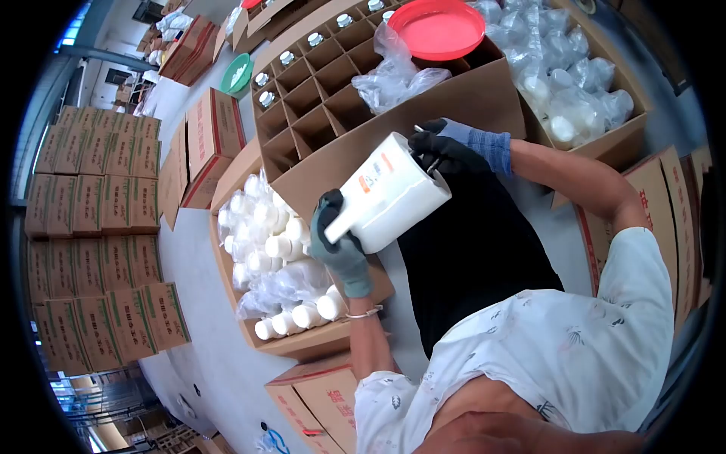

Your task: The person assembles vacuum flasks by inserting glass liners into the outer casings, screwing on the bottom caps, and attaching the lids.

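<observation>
A white plastic container [393,198] with a handle and an orange-marked label is tilted in front of my body. My left hand [342,244], in a grey-green glove, is wrapped round its handle. At its open end is my right hand [446,151], in a black and blue glove, with curled fingers at the rim; what they hold there is too small to make out. Behind the hands stands a divided carton [408,125] with several silver-capped bottles in its cells, a clear plastic bag [397,72] and a red basin [436,29] on top.
An open box [302,349] of bagged white bottles is at the left, another box [631,129] of bagged white items at the right. Stacked cartons [98,204] line the far left. A green basin [237,73] and closed cartons [325,401] stand on the floor.
</observation>
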Action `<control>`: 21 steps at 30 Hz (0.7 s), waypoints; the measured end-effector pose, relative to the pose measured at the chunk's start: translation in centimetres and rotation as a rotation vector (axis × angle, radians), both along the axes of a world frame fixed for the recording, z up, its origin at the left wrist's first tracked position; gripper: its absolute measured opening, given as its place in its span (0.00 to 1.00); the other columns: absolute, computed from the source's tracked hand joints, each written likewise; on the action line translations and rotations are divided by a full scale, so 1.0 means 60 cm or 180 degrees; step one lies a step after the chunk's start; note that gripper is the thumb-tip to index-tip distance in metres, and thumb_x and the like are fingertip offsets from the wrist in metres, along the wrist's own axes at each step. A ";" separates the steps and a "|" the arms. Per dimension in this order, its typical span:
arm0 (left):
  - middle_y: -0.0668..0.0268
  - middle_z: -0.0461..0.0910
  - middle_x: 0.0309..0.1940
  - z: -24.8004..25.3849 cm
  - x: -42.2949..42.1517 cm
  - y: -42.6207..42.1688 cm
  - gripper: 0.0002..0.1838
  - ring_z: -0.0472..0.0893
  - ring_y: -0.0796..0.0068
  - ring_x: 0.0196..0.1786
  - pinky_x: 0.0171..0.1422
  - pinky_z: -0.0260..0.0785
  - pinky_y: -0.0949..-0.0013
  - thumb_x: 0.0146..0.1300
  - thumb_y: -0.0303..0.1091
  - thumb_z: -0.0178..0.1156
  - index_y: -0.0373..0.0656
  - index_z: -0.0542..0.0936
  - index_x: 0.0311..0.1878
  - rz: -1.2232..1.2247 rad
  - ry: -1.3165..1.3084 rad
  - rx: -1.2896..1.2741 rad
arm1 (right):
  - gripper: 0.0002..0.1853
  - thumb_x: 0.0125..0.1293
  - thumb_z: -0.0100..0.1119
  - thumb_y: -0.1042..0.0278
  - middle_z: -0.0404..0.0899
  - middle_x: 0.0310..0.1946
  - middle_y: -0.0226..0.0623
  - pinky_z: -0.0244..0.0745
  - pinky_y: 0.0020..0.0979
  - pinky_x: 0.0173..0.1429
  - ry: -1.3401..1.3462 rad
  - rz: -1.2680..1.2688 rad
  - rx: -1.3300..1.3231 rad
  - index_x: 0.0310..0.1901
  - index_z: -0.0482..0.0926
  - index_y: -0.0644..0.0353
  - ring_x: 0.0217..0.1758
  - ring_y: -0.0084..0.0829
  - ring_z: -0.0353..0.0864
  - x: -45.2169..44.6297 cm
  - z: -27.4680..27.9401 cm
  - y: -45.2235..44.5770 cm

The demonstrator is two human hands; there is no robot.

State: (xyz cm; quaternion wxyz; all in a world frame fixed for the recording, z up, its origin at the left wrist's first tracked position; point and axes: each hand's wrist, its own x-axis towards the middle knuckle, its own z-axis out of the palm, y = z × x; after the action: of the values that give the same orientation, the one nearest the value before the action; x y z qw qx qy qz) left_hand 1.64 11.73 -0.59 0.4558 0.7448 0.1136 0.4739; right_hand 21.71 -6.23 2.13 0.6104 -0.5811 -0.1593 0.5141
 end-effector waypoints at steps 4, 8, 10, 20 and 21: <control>0.49 0.83 0.40 0.033 0.004 -0.041 0.08 0.81 0.50 0.49 0.61 0.70 0.53 0.60 0.22 0.52 0.30 0.78 0.39 0.0125 0.0063 0.1255 | 0.13 0.69 0.57 0.63 0.79 0.32 0.32 0.68 0.18 0.29 -0.2692 0.0804 0.0954 0.50 0.78 0.58 0.28 0.22 0.77 0.037 -0.098 -0.032; 0.50 0.83 0.46 0.023 0.017 0.000 0.13 0.81 0.57 0.53 0.63 0.70 0.56 0.64 0.26 0.51 0.28 0.80 0.46 -0.0467 -0.0019 0.0442 | 0.14 0.66 0.60 0.62 0.81 0.33 0.36 0.71 0.22 0.28 -0.0096 0.0470 0.1040 0.49 0.78 0.59 0.29 0.25 0.80 0.054 -0.104 -0.046; 0.50 0.82 0.48 0.020 0.012 0.043 0.14 0.81 0.56 0.53 0.63 0.71 0.56 0.65 0.28 0.51 0.28 0.79 0.47 -0.0758 0.0289 -0.0265 | 0.14 0.67 0.59 0.59 0.82 0.32 0.35 0.73 0.23 0.28 -0.0930 0.0146 0.0661 0.49 0.79 0.58 0.29 0.24 0.80 0.097 -0.033 -0.057; 0.66 0.75 0.60 0.112 0.086 -0.084 0.24 0.73 0.64 0.64 0.75 0.59 0.53 0.55 0.42 0.64 0.54 0.79 0.57 -0.3001 0.1786 0.3471 | 0.14 0.65 0.59 0.54 0.79 0.27 0.36 0.74 0.31 0.31 -0.3319 -0.1238 -0.1124 0.41 0.77 0.57 0.25 0.26 0.76 0.476 -0.070 -0.043; 0.66 0.75 0.60 0.093 0.077 -0.087 0.25 0.73 0.64 0.65 0.74 0.59 0.53 0.57 0.43 0.64 0.54 0.78 0.59 -0.2990 0.1835 0.3351 | 0.14 0.66 0.57 0.53 0.81 0.30 0.35 0.74 0.34 0.32 -0.4346 -0.1177 -0.1845 0.39 0.78 0.57 0.28 0.26 0.77 0.471 -0.050 -0.073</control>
State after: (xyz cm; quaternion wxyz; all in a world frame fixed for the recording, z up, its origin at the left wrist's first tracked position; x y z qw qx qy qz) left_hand 6.25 6.51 4.96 0.1465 0.9283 -0.3417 0.0086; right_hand 49.99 -10.58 -0.88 0.2758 -0.9241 -0.2602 -0.0484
